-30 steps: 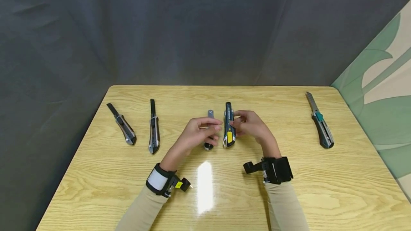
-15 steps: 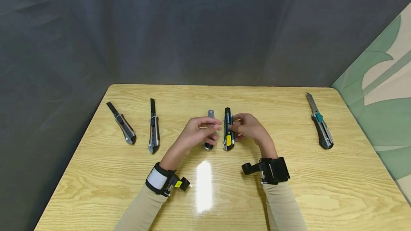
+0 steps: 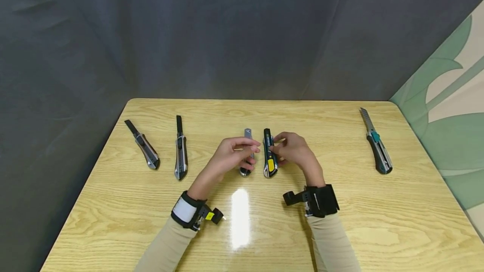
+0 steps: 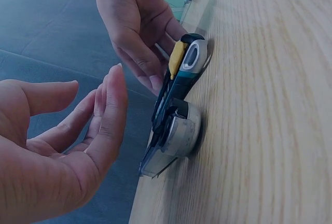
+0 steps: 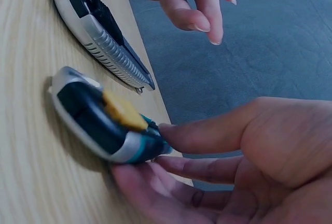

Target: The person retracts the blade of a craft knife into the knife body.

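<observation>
In the head view my right hand (image 3: 296, 151) pinches a dark utility knife (image 3: 270, 154) with a yellow slider, thumb on one side and fingers on the other. The right wrist view has this knife (image 5: 98, 115) lying on or just touching the table. My left hand (image 3: 232, 154), fingers loosely bent, hovers over a silver and black utility knife (image 3: 245, 172) and covers its middle. In the left wrist view a gap separates my left hand (image 4: 67, 151) from both knives, so it holds nothing. The silver knife (image 5: 101, 37) lies beside the yellow-slider one.
Two silver and black utility knives, one slanted (image 3: 148, 151) and one upright in the view (image 3: 181, 156), lie at the left of the wooden table (image 3: 124, 213). A teal-slider knife (image 3: 380, 150) with its blade out lies far right. A dark curtain (image 3: 242, 37) stands behind.
My right hand has brought the yellow-slider knife slightly toward me and lowered it beside the silver one. My left hand has stayed almost still.
</observation>
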Available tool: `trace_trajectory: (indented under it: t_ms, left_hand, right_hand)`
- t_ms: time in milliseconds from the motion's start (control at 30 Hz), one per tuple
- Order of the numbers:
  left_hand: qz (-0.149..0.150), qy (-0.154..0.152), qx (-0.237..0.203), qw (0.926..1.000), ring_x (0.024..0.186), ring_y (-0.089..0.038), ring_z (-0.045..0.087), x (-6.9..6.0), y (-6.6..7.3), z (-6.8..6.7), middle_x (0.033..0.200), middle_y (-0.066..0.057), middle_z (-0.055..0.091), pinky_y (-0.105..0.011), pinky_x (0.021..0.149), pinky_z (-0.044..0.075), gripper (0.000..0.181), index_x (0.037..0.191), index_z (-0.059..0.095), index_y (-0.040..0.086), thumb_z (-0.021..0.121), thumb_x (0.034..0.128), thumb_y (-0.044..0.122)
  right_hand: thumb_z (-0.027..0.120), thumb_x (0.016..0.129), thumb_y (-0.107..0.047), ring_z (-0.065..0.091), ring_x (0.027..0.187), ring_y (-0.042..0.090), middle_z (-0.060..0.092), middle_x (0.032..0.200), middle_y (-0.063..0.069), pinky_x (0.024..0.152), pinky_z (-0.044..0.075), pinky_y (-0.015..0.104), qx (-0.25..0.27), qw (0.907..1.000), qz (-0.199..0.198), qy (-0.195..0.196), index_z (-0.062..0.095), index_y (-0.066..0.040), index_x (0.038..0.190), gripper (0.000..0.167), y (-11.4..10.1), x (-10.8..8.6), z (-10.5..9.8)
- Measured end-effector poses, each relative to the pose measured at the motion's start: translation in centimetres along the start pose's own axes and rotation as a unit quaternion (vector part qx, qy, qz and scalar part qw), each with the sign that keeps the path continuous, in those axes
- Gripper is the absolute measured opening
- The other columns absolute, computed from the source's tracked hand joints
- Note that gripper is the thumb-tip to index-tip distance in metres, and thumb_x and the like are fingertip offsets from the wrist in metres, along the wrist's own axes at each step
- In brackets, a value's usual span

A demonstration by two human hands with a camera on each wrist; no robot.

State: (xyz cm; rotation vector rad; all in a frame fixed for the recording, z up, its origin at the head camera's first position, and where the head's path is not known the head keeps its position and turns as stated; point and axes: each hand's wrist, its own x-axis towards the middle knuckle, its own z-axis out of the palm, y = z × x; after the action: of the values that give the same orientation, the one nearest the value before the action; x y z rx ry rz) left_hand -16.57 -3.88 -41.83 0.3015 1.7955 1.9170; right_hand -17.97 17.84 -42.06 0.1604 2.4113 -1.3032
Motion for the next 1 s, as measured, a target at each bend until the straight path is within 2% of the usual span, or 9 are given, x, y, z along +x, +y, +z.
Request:
trace_trajectory:
  t_ms: [233, 400, 500, 633, 733, 867, 1000]
  left_hand:
    - [-0.002, 0.009, -0.003, 1.0, 0.093, -0.051, 0.058, 0.1, 0.2, 0.0, 0.116, -0.022, 0.061, -0.051, 0.077, 0.058, 0.024, 0.117, 0.065, 0.007, 0.058, 0.0951, 0.014]
    - [-0.005, 0.006, -0.005, 1.0, 0.093, -0.05, 0.059, 0.2, 0.2, 0.0, 0.118, -0.025, 0.06, -0.049, 0.076, 0.059, 0.024, 0.117, 0.065, 0.007, 0.059, 0.0949, 0.014]
    - [-0.004, 0.008, -0.004, 0.9999, 0.093, -0.05, 0.059, 0.3, 0.2, 0.0, 0.119, -0.026, 0.059, -0.049, 0.076, 0.059, 0.023, 0.116, 0.066, 0.009, 0.059, 0.095, 0.014]
    - [-0.003, 0.008, -0.002, 1.0, 0.094, -0.051, 0.058, 0.3, 0.2, 0.2, 0.119, -0.027, 0.059, -0.05, 0.076, 0.058, 0.023, 0.117, 0.065, 0.008, 0.058, 0.0952, 0.013]
    - [-0.003, 0.005, 0.003, 1.0, 0.098, -0.053, 0.055, 0.3, 0.3, 0.3, 0.12, -0.026, 0.059, -0.052, 0.079, 0.057, 0.024, 0.118, 0.065, 0.007, 0.057, 0.0959, 0.012]
    - [0.007, 0.014, 0.023, 0.9996, 0.103, -0.048, 0.057, 0.4, 0.3, 0.5, 0.118, -0.022, 0.062, -0.051, 0.083, 0.056, 0.024, 0.118, 0.064, 0.006, 0.056, 0.0959, 0.012]
    - [0.016, 0.021, 0.045, 0.9987, 0.103, -0.04, 0.062, 0.5, 0.4, 0.8, 0.114, -0.018, 0.065, -0.05, 0.087, 0.055, 0.023, 0.116, 0.066, 0.007, 0.058, 0.0953, 0.013]
  right_hand:
    - [0.062, 0.092, -0.018, 0.069, 0.081, 0.029, 0.059, 0.106, 0.019, 0.064, 0.061, 0.038, -0.02, 0.9996, -0.003, 0.017, 0.054, -0.003, 0.125, 0.037, -0.4, -0.4, -0.9]
    - [0.059, 0.094, -0.024, 0.068, 0.081, 0.029, 0.062, 0.106, 0.018, 0.065, 0.06, 0.037, -0.071, 0.9945, -0.024, 0.073, 0.057, -0.005, 0.123, 0.035, 0.7, -0.8, -3.3]
    - [0.057, 0.095, -0.028, 0.068, 0.08, 0.03, 0.062, 0.108, 0.019, 0.063, 0.057, 0.035, -0.107, 0.9868, -0.034, 0.116, 0.058, -0.006, 0.123, 0.036, 2.0, -1.4, -5.7]
    - [0.055, 0.095, -0.032, 0.062, 0.091, 0.034, 0.061, 0.111, 0.02, 0.064, 0.05, 0.036, -0.142, 0.9728, -0.042, 0.178, 0.061, -0.006, 0.12, 0.036, 3.8, -2.5, -8.7]
    - [0.055, 0.095, -0.032, 0.058, 0.099, 0.038, 0.062, 0.113, 0.021, 0.068, 0.049, 0.041, -0.149, 0.9628, -0.046, 0.221, 0.063, -0.006, 0.118, 0.036, 5.1, -3.4, -10.4]
    - [0.053, 0.096, -0.031, 0.056, 0.107, 0.042, 0.061, 0.118, 0.023, 0.077, 0.049, 0.051, -0.142, 0.9516, -0.037, 0.27, 0.063, -0.004, 0.12, 0.037, 6.6, -4.2, -12.0]
    - [0.051, 0.096, -0.032, 0.039, 0.119, 0.054, 0.045, 0.132, 0.034, 0.091, 0.036, 0.063, -0.141, 0.9422, -0.005, 0.304, 0.053, 0.0, 0.131, 0.048, 7.8, -4.5, -13.5]
